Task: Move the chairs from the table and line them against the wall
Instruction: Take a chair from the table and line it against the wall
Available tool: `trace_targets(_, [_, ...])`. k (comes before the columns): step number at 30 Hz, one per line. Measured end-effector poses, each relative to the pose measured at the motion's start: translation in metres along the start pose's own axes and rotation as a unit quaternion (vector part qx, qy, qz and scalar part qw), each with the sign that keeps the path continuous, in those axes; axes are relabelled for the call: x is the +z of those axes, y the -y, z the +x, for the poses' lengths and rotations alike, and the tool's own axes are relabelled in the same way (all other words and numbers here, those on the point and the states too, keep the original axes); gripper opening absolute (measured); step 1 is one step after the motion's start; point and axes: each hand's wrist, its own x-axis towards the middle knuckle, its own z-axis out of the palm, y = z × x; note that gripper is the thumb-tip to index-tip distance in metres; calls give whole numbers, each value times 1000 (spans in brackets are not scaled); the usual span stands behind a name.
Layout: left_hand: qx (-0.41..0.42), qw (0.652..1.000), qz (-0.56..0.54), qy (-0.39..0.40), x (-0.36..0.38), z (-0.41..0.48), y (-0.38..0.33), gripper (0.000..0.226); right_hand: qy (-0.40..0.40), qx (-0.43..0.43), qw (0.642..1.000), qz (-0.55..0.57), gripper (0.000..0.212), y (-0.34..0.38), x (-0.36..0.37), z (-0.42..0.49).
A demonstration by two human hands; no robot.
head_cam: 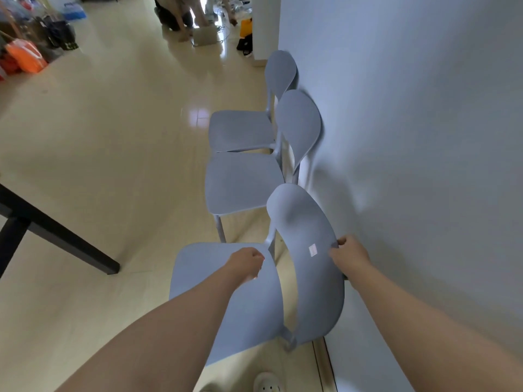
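Observation:
Three grey-blue plastic chairs stand in a row along the white wall (424,137), backs toward it. The far chair (240,128) and the middle chair (240,182) have their backrests against the wall. The nearest chair (226,306) is right below me. My right hand (349,254) grips the top edge of its backrest, near a small white sticker. My left hand (247,263) hovers over the rear of its seat with fingers curled, holding nothing that I can see.
A black table (42,227) edge and leg jut in from the left. Bags and an orange bag (25,56) are piled at the far left. A person (181,15) crouches on the floor at the far end. My shoe (266,383) shows below.

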Motion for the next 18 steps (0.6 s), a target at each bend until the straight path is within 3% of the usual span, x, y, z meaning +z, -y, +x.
trace_targets(4, [5, 1000, 19, -1, 9, 0, -6, 21, 17, 67, 997, 45, 35, -12, 17, -2])
trace_targets(10, [-6, 1000, 19, 11, 20, -5, -3, 33, -75, 78, 985, 131, 10, -18, 21, -2])
trace_targets(14, [-15, 1000, 16, 10, 26, -9, -2, 36, -120, 101, 966, 207, 5, -25, 14, 0])
trace_targets(18, [-13, 1000, 22, 7, 33, -12, -7, 37, -164, 114, 952, 231, 32, -42, -1, 4])
